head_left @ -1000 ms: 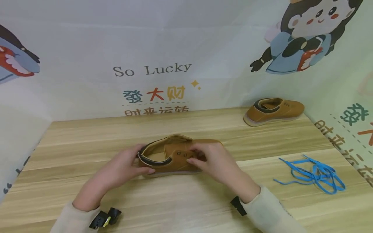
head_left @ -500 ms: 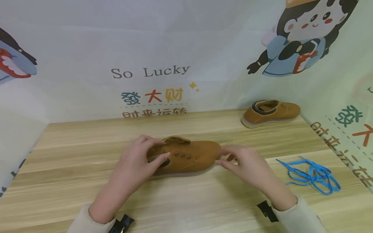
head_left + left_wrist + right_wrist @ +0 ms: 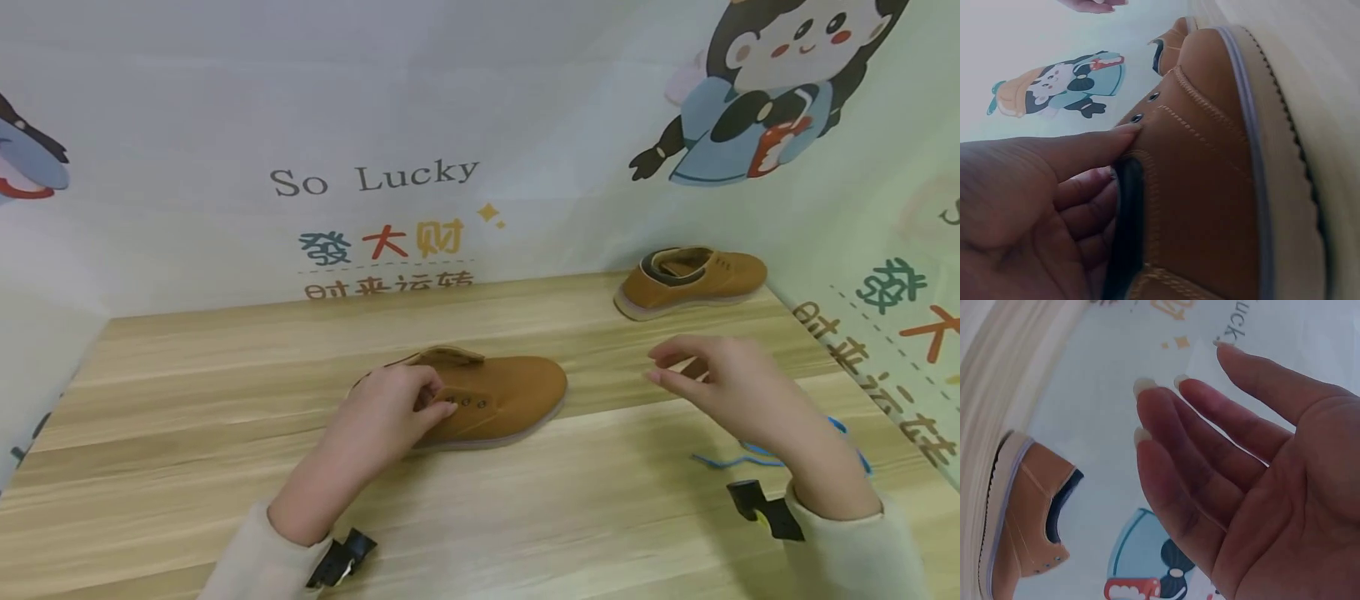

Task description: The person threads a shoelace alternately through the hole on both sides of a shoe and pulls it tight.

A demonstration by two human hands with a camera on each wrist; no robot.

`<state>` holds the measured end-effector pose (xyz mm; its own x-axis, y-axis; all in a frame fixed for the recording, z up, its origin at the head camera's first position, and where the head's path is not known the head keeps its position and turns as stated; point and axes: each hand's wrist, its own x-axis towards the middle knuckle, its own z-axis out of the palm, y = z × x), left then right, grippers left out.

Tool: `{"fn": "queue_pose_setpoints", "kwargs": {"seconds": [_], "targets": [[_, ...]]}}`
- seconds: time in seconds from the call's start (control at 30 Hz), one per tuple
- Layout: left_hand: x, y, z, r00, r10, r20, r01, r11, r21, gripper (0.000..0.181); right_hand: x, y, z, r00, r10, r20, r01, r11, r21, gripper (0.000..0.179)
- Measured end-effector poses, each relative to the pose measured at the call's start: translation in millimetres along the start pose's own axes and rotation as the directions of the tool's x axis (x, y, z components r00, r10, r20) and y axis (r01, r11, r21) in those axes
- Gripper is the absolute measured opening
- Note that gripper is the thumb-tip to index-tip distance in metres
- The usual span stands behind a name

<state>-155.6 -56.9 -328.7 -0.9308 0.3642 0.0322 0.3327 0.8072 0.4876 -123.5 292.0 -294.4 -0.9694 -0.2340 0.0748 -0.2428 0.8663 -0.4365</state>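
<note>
A brown low shoe (image 3: 517, 392) with dark collar lining and bare eyelets sits on the wooden table, toe to the right. My left hand (image 3: 386, 417) pinches its near eyelet flap. In the left wrist view the thumb (image 3: 1094, 147) lies along the flap's outside by the eyelets, and the other fingers curl inside the opening. My right hand (image 3: 738, 387) hovers to the right of the toe, fingers gently bent and holding nothing. Beneath that wrist lies a bundle of blue shoelaces (image 3: 720, 463), mostly hidden by the forearm.
A second brown shoe (image 3: 738, 271) stands at the table's back right corner, and also shows in the right wrist view. A printed cloth backdrop (image 3: 187, 208) walls the table (image 3: 225, 392) at the back and sides. Black straps are at both cuffs.
My right hand has left the shoe, moving past its toe to over the laces. My left hand has shifted from the heel to the eyelet flap. The shoe stays in about the same place.
</note>
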Motion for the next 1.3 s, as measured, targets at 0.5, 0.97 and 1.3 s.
{"fn": "queue_pose_setpoints", "kwargs": {"seconds": [0.5, 0.97, 1.3], "targets": [[-1.8, -0.6, 5.7, 0.997, 0.028, -0.068, -0.028, 1.0, 0.009, 0.013, -2.1, 43, -11, 0.99, 0.062, 0.125, -0.047, 0.992, -0.118, 0.031], [-5.7, 0.0, 9.8, 0.99, 0.034, -0.134, -0.03, 0.999, 0.026, 0.014, 1.7, 94, -7, 0.94, 0.25, 0.231, -0.2, 0.954, -0.222, 0.021], [-6.1, -0.3, 11.0, 0.989, 0.027, -0.144, -0.023, 0.999, 0.03, 0.013, 3.9, 105, 1, 0.923, 0.243, 0.298, -0.185, 0.96, -0.21, 0.022]]}}
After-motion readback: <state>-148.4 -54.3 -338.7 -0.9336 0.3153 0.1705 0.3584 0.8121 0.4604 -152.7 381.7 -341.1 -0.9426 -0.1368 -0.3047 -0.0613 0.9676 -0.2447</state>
